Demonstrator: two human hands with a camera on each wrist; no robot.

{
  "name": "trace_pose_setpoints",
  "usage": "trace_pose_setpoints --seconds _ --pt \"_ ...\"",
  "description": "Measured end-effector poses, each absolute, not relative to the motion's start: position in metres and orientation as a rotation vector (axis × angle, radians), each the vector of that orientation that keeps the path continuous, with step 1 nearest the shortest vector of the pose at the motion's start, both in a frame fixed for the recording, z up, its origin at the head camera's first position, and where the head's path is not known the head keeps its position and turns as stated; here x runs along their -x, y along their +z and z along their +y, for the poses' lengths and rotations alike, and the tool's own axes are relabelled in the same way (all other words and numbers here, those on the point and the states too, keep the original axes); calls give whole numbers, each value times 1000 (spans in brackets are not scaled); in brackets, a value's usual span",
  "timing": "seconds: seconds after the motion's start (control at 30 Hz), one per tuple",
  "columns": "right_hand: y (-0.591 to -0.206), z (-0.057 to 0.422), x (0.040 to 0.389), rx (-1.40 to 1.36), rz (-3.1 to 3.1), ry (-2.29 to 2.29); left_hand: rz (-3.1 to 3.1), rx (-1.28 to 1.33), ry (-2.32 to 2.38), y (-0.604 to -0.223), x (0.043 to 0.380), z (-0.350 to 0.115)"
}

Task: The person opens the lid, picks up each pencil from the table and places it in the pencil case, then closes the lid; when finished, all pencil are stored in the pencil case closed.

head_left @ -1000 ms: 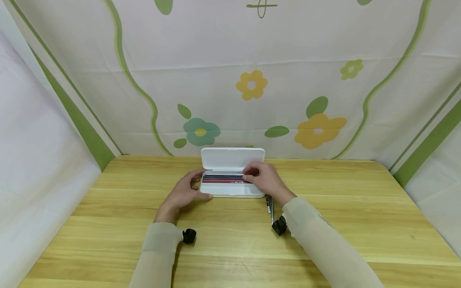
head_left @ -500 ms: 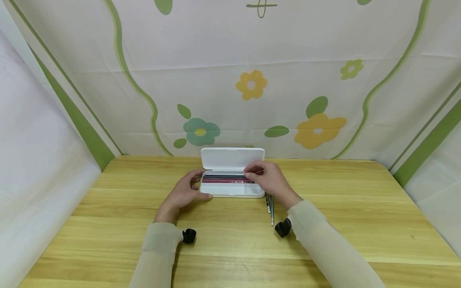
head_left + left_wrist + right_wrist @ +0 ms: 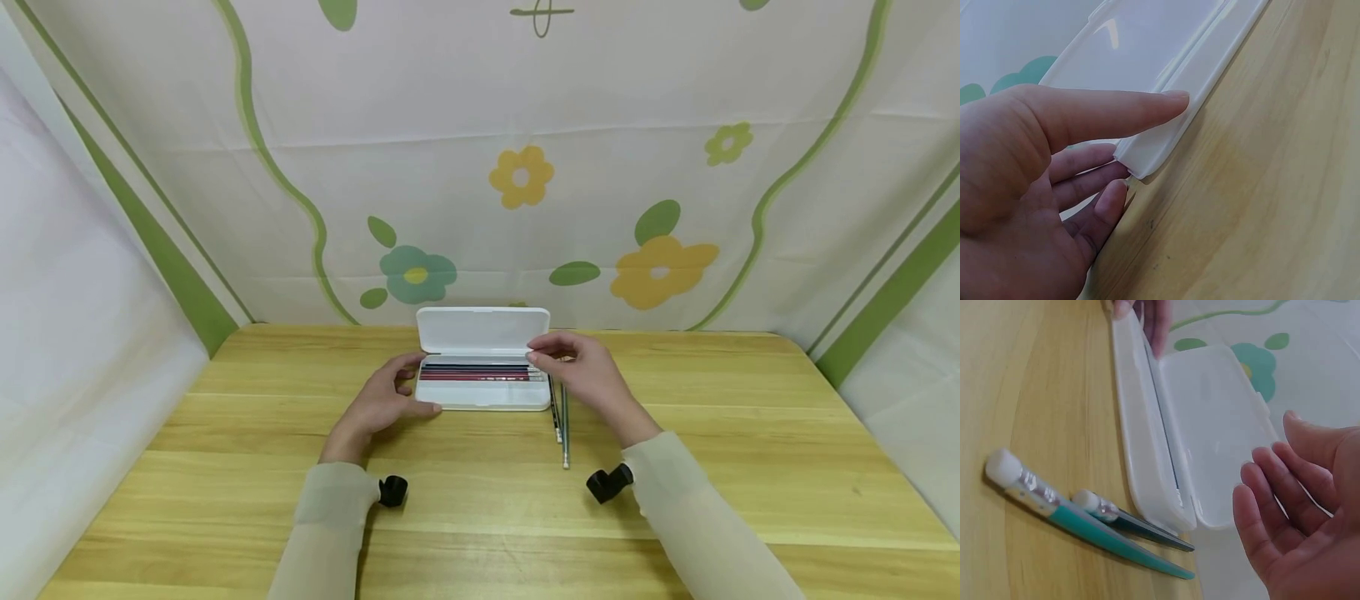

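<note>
A white pencil case (image 3: pixel 482 395) lies with its lid (image 3: pixel 483 331) raised at the back of the table. Inside it, several dark and red pencils (image 3: pixel 480 377) lie side by side lengthwise. My left hand (image 3: pixel 381 400) holds the case's left end, thumb along the front edge and fingers at the end and back corner. At the right end, my right hand (image 3: pixel 588 372) hovers with relaxed fingers and nothing in them. Just below that hand, a teal-green pencil (image 3: pixel 1116 540) and a black pencil (image 3: pixel 1141 530), both with white erasers, rest on the table beside the case.
The wooden table (image 3: pixel 480 533) ends at a flower-printed cloth (image 3: pixel 465 192) behind the case. Cloth panels also hang at both sides. Each wrist wears a small black camera, such as the left one (image 3: pixel 393 491).
My right hand has drawn back to the right from over the pencils in the case, uncovering their eraser ends and more of the two loose pencils. The left hand stays in place.
</note>
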State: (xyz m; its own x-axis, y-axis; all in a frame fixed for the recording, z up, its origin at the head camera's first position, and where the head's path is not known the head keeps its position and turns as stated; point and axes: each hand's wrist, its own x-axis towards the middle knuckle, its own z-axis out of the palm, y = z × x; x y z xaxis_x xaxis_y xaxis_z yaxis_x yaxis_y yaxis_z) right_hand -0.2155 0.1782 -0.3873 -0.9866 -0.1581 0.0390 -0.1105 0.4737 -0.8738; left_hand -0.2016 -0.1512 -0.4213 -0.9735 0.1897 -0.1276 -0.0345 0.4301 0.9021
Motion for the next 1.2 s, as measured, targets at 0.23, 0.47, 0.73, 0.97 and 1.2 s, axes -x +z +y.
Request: trace_pose_setpoints --seconds 0.23,0.47,0.73,0.97,1.2 --pt "-384 192 203 123 2634 -1644 2479 -142 1572 -421 202 -152" --pt "-392 205 193 31 2562 -1729 2487 -136 1557 -423 204 -152" --pt "-402 216 178 -85 2482 -1749 2482 -119 1547 -424 206 -153" --pt "-410 220 165 -136 2390 -1719 2486 -119 1532 -425 206 -153" --pt "-415 221 157 -133 2400 -1637 2481 -122 1541 -426 207 -154"
